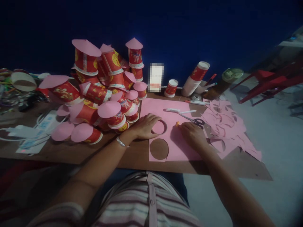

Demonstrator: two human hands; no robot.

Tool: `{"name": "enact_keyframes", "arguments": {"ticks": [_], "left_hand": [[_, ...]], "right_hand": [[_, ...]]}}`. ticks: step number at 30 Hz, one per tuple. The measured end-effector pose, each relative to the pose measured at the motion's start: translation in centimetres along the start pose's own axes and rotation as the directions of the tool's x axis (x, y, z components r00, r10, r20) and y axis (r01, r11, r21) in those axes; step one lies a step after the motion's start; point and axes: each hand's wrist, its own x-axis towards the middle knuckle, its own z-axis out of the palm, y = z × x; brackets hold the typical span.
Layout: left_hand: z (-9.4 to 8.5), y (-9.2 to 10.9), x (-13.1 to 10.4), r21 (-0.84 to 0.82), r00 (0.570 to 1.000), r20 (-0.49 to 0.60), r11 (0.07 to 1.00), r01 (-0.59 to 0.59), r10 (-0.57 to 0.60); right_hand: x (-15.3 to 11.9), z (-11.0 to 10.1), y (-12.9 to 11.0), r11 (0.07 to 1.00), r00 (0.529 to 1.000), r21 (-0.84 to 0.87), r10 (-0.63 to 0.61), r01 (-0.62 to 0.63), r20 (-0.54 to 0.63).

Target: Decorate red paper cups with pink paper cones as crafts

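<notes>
- The left hand (145,126) lies flat on the pink paper sheet (175,138), its fingers spread and curved around a pink paper disc (158,127) that sits inside a round ring on the sheet; the hand presses down rather than closing on anything.
- A bracelet (120,142) circles the left wrist.
- The right hand (191,134) rests on the same sheet, just right of the disc, fingers bunched together; a small orange tip (177,124) shows at the fingertips, though whether the hand pinches it cannot be told.
- Near the front edge of the tabletop (71,154), the sheet has a round hole (159,148) just below the disc, with the brown wood showing through.
- Scissors (197,121) lie on the sheet just beyond the right hand, and two white pens (181,110) lie farther back.
- A heap of pink paper offcuts (224,126) with round holes covers the right end of the tabletop.
- A pile of red paper cups (104,91) with pink paper lids fills the left-centre of the tabletop, reaching the back edge.
- A stack of red cups (195,78) lies tilted at the back edge, beside a single upright cup (171,88).
- A white power strip (44,123) with cables sits at the left end.
</notes>
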Motion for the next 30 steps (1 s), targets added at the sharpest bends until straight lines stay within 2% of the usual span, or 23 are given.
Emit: {"name": "enact_keyframes", "arguments": {"ticks": [9, 17, 22, 27, 30], "left_hand": [[-0.2, -0.1, -0.1, -0.005, 1.000, 0.025, 1.000, 0.005, -0.005], [-0.6, -0.6, -0.2, -0.069, 1.000, -0.027, 0.998, 0.013, -0.015], [-1.3, -0.1, -0.4, -0.144, 0.988, -0.147, 0.989, 0.030, -0.051], [-1.5, -0.2, -0.2, -0.277, 0.932, -0.338, 0.960, 0.037, -0.134], [-1.3, -0.4, -0.1, -0.330, 0.934, -0.325, 0.943, 0.035, -0.149]], "right_hand": [[-0.2, 0.5, 0.1, 1.000, 1.000, -0.017, -0.009, 0.009, 0.008], [-0.2, 0.5, 0.2, 1.000, 1.000, 0.001, 0.012, -0.012, -0.029], [-0.3, 0.6, 0.2, 0.999, 1.000, 0.037, 0.026, -0.026, -0.001], [-0.2, 0.6, 0.1, 0.998, 0.999, 0.047, 0.053, -0.053, -0.006], [-0.2, 0.6, 0.1, 0.998, 0.999, 0.041, 0.047, -0.046, -0.023]]}}
